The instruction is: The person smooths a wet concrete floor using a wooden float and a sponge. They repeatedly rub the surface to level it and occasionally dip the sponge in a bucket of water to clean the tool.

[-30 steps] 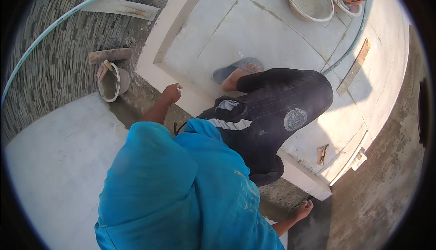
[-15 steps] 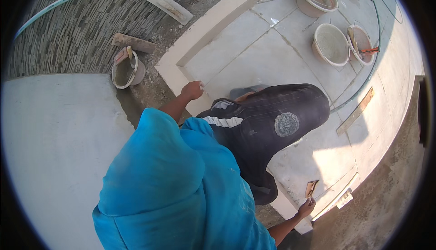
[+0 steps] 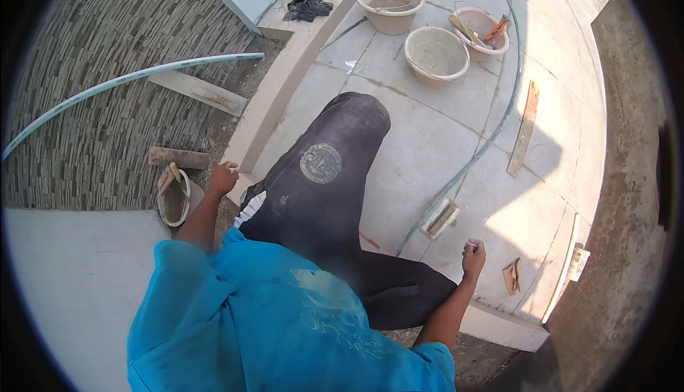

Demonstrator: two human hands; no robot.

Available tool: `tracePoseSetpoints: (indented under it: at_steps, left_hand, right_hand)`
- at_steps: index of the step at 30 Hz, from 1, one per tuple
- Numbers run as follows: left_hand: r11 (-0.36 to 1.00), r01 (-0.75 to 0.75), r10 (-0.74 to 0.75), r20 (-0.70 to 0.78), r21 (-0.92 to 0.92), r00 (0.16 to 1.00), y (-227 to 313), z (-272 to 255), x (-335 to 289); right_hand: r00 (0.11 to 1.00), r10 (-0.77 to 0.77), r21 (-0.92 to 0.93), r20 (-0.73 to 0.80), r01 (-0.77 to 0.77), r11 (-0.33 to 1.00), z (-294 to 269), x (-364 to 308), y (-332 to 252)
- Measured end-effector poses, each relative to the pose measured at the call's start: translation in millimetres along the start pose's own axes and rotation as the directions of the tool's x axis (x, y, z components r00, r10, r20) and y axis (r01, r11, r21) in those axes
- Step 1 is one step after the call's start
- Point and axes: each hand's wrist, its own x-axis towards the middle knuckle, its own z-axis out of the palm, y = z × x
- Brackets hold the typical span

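Observation:
My left hand (image 3: 224,179) is closed beside the raised pale ledge, above the small mortar bucket (image 3: 174,199). Its fingers are curled with pale tips, and whatever they might hold is too small to make out. Out to the right, my right hand (image 3: 473,258) is also closed, raised near my bent knee, its contents hidden. Apart from it, a small brown flat piece with a pale edge (image 3: 511,276) lies on the tiles. A float with a wooden handle (image 3: 441,219) rests on the floor beyond that hand.
Ahead stand a large bucket (image 3: 390,7), a grey-coated bucket (image 3: 436,55) and a bucket with tools (image 3: 482,32). A hose (image 3: 504,117) crosses the tiles. A wooden strip (image 3: 524,128) lies right; black gloves (image 3: 309,1) lie on the ledge; a pale blue pipe (image 3: 135,75) arches left.
My view has turned and the buckets now appear farther left. My right hand has come away from the small brown piece. The float has come into view from behind my leg.

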Motion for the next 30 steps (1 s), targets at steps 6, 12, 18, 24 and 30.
tracePoseSetpoints:
  at_steps: [6,12,18,24,30]
  left_hand:
    - [0.915,-0.192,0.155,-0.129,-0.354,0.979,92.8,10.1,114.8]
    - [0.846,-0.420,0.395,-0.141,-0.328,0.908,235.1,48.7,199.2]
    - [0.851,-0.524,0.525,-0.106,0.045,0.844,301.3,61.9,336.2]
    - [0.855,-0.366,0.377,0.044,0.366,0.925,363.7,89.0,414.9]
    - [0.867,-0.405,0.279,0.389,0.290,0.878,301.8,94.0,498.6]
  right_hand:
    - [0.987,0.076,0.003,-0.141,-0.076,0.997,-21.9,-56.0,-19.4]
    - [0.936,0.180,0.047,-0.303,-0.174,0.984,-26.0,-169.2,-134.0]
    - [0.757,0.203,0.083,-0.622,-0.194,0.978,1.5,-240.9,-252.4]
    - [0.461,0.281,0.153,-0.842,-0.295,0.943,3.9,-278.5,-312.9]
    - [0.131,0.382,0.307,-0.915,-0.388,0.869,22.4,-284.5,-385.8]
